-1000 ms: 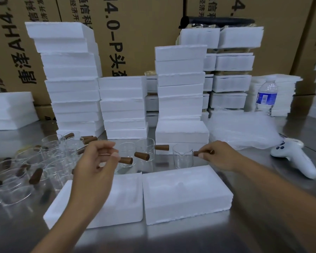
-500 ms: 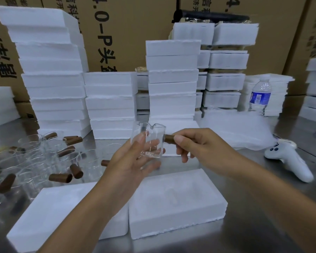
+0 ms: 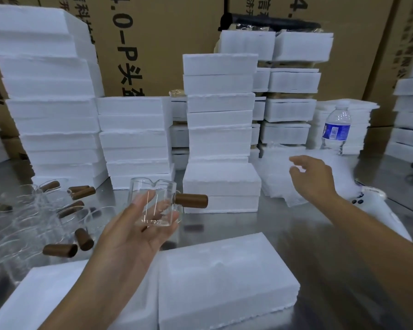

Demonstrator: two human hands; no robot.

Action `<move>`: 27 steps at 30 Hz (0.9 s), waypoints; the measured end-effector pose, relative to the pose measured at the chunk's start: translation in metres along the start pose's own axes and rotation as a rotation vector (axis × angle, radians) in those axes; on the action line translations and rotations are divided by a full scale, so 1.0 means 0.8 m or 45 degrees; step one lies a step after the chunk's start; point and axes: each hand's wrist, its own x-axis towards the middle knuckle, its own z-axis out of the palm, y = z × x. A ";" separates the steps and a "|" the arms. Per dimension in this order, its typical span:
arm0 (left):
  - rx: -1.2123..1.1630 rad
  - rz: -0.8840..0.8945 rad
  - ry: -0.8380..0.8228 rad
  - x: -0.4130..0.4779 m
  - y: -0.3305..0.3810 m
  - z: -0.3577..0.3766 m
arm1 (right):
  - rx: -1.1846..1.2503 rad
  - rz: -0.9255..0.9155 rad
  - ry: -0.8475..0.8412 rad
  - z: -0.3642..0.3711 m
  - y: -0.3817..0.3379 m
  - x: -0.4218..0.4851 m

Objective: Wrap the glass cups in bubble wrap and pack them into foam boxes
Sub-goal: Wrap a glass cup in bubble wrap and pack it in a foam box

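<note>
The left hand (image 3: 138, 236) held one glass cup (image 3: 153, 201) upright above the middle of the steel worktop (image 3: 284, 234), just behind the two foam boxes (image 3: 224, 277) at its near edge. Its thumb and fingers were curled loosely round the cup's lower half, and the wooden handle (image 3: 191, 204) stuck out to the right, unsupported. The right hand (image 3: 312, 177) hovered over the pile of bubble wrap (image 3: 274, 186) toward the far right of the worktop, fingers apart and holding nothing.

The loose one-handed grip looked like the main risk. The glass is smooth and the handle weighs it to one side, so a tilt of the palm could roll it out onto bare steel. The sheets of wrap seemed to lie pressed together, so a quick pull might drag several along or nudge the water bottle (image 3: 336, 128) at the far right. The loose cups (image 3: 45, 210) crowded near the left edge lay close to the left forearm and could be knocked together.

The cartons (image 3: 153, 44) behind the foam stacks (image 3: 219, 110) carried large black print, cut off by the stacks. ".0-P" and the character 头 could be read, and 信科 higher up. The bottle had a blue label, but its writing was too small to make out.
</note>
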 end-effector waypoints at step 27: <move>-0.186 0.033 -0.186 0.001 0.021 -0.010 | 0.225 -0.491 0.382 0.008 -0.097 -0.053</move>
